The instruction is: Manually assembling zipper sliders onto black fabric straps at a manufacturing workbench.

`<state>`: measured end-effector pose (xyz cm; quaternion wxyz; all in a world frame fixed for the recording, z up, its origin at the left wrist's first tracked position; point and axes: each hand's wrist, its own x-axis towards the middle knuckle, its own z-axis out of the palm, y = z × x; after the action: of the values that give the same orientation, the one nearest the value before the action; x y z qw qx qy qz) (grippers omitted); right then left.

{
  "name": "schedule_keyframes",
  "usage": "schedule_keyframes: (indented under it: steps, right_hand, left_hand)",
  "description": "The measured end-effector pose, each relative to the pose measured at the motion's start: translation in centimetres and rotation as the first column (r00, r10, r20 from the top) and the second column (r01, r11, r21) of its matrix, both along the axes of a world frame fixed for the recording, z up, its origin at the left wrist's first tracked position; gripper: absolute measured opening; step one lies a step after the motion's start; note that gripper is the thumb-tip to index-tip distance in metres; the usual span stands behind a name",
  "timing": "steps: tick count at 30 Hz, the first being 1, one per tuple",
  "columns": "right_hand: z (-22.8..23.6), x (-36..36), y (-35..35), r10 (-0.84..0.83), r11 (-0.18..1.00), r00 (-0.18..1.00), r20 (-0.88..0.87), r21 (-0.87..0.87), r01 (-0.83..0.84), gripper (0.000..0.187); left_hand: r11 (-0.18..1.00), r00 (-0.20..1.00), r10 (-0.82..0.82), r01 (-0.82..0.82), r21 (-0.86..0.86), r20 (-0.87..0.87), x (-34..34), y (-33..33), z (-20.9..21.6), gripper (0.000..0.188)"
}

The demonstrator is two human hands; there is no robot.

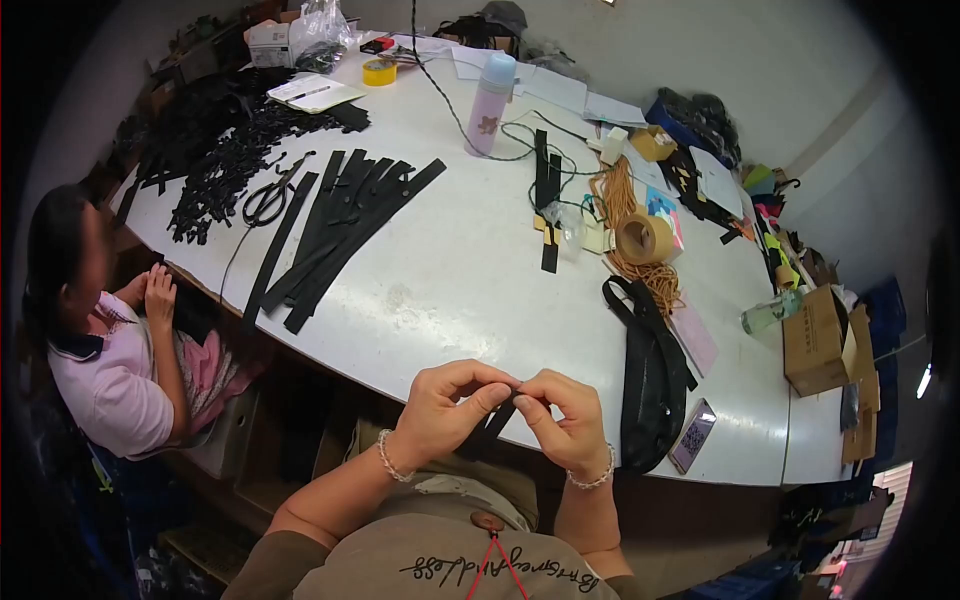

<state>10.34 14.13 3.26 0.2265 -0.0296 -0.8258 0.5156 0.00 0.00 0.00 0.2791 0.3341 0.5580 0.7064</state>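
Observation:
My left hand [445,405] and my right hand [562,415] meet at the table's near edge, fingertips almost touching. Both pinch the end of a narrow black strip [493,425], which hangs down between them toward my lap. Whether a small part sits at the pinched end is hidden by the fingers. Further off to the left, several long black strips [345,225] like zipper tape lie fanned on the white table [430,300], some with small dark pieces on them. A pair of black-handled scissors [268,200] rests beside them, next to a heap of small black pieces [215,170].
At the left edge sits another person [120,370], hands together. A black bag [652,385] and a phone [692,436] lie right of my hands. Beyond are a tape roll [644,239], brown cord [618,190], a tumbler [490,105] and a cardboard box [815,340].

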Motion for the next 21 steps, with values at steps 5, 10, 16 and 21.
schedule_keyframes:
  steps: [5, 10, 16, 21]
  right_hand:
    - [0.0, 0.2, -0.9, -0.044, 0.994, 0.996, -0.077, 0.099, 0.052, 0.005]
    - [-0.7, 0.0, -2.3, -0.142, 0.982, 0.974, -0.179, 0.100, 0.161, 0.007]
    - [-1.4, -0.2, -3.4, -0.223, 0.974, 0.954, -0.200, -0.069, 0.213, 0.008]
    - [-2.5, 0.7, -3.3, -0.234, 0.972, 0.953, -0.193, -0.062, 0.226, 0.006]
  left_hand:
    - [0.997, 0.997, -0.080, 0.080, -0.015, 0.024, 0.2, -0.2, 0.4, 0.009]
    - [0.996, 0.997, -0.057, 0.054, 0.074, 0.044, 0.4, -0.3, 0.1, 0.009]
    - [0.997, 0.983, 0.041, -0.029, 0.070, -0.179, 0.7, -0.8, 0.4, 0.009]
    - [0.996, 0.956, 0.083, -0.066, 0.067, -0.283, 0.8, -1.0, 0.6, 0.014]
